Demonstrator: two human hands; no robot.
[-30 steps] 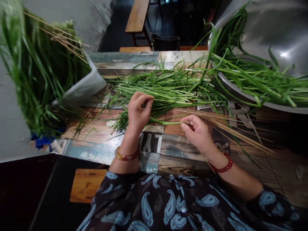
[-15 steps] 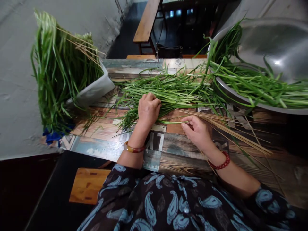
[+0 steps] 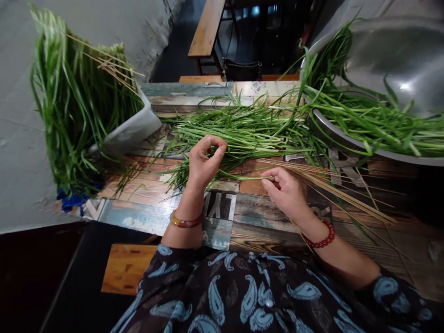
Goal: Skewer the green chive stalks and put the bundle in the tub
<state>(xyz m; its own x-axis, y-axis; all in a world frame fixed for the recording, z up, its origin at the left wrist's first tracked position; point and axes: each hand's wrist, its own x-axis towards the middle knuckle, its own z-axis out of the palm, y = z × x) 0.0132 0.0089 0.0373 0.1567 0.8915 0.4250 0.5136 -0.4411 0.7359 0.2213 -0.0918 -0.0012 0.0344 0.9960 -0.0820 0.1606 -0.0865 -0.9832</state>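
Note:
Long green stalks (image 3: 243, 134) lie in a loose pile across the patterned table. My left hand (image 3: 204, 162) is over the pile's near left part, thumb and index finger pinched together; what they hold, if anything, is too small to make out. My right hand (image 3: 282, 187) pinches the pale end of a single green stalk (image 3: 248, 178), whose other end runs left toward the pile. Thin wooden skewers (image 3: 347, 196) lie just right of my right hand, and one more passes beneath it.
At the left, a white bin (image 3: 130, 129) holds many upright, drooping stalks with skewers (image 3: 111, 67) across them. A large metal bowl (image 3: 412, 60) with more stalks stands at the right. Wooden stool (image 3: 128, 268) below left; bench (image 3: 208, 32) beyond the table.
My left hand has lifted off the pile and turned, its thumb and index finger now meeting. My right hand keeps its pinch on the stalk. The view has shifted slightly.

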